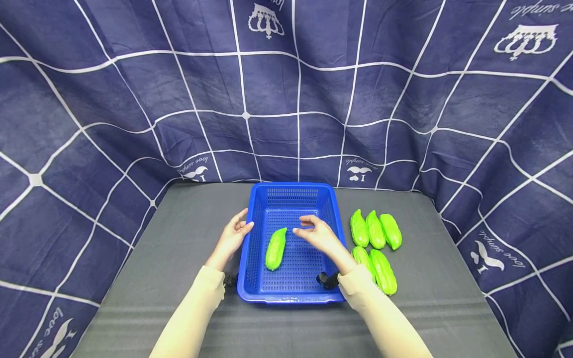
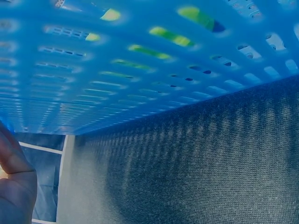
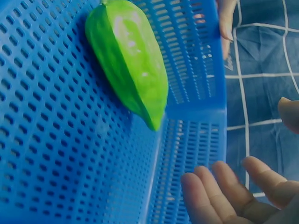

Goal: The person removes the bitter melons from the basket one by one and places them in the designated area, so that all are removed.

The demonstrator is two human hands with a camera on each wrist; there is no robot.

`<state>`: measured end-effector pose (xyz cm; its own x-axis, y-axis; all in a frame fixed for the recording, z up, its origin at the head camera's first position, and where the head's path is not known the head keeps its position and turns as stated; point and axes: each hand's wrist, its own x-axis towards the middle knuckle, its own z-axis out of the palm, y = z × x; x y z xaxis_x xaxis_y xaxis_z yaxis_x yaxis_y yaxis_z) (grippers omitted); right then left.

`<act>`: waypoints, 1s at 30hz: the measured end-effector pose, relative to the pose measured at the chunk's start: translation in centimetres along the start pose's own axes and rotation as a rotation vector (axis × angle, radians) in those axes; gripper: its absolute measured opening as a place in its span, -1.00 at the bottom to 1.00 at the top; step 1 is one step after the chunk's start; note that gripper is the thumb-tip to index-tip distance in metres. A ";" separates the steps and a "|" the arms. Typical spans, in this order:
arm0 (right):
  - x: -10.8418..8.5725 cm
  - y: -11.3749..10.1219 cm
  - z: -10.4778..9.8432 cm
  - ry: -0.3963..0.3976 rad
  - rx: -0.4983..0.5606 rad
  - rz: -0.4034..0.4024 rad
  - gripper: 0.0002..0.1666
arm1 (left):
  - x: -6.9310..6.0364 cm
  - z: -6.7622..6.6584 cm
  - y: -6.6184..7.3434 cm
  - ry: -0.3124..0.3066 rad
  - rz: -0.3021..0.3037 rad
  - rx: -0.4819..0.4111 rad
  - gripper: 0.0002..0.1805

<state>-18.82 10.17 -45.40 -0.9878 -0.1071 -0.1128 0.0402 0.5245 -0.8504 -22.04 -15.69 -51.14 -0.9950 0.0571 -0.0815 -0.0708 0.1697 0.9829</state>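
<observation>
A blue perforated plastic basket (image 1: 291, 298) stands on the grey table. Inside it, left of its middle, lies one glossy green gourd-like vegetable (image 1: 275, 249), ridged and tapering to a point; the right wrist view shows this vegetable (image 3: 128, 60) close up. My left hand (image 1: 233, 234) is at the basket's left wall, thumb by the rim, fingers outside; whether it presses the wall I cannot tell. Over the basket, to the right of the vegetable, my right hand (image 1: 319, 233) hovers with fingers and thumb apart, holding nothing.
Right of the basket lie several similar green vegetables (image 1: 375, 229) in two rows, the nearer row partly behind my right forearm. A dark blue curtain (image 1: 273, 134) with white lines hangs behind and at both sides of the grey table (image 1: 429, 303).
</observation>
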 end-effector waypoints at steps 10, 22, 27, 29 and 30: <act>0.4 -0.1 2.1 -0.073 -0.108 0.059 -0.34 | 0.1 -0.1 0.0 -0.009 0.002 -0.018 -0.38; 1.2 0.0 4.0 -0.090 -0.185 0.061 -0.30 | -1.2 -0.3 2.7 -0.054 -0.027 -0.051 -0.35; 1.5 0.2 4.9 -0.082 -0.221 0.044 -0.29 | -0.6 -0.3 1.3 -0.037 -0.022 -0.038 -0.35; 1.4 0.1 5.2 -0.085 -0.234 0.049 -0.27 | -0.2 -0.2 0.6 -0.029 -0.023 -0.028 -0.36; 1.4 0.1 5.4 -0.086 -0.238 0.054 -0.26 | -0.2 -0.2 0.3 -0.026 -0.019 -0.021 -0.36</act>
<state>-19.39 5.55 -48.41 -0.9684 -0.1399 -0.2066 0.0459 0.7141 -0.6985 -21.90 -15.86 -50.75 -0.9913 0.0801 -0.1044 -0.0915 0.1507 0.9843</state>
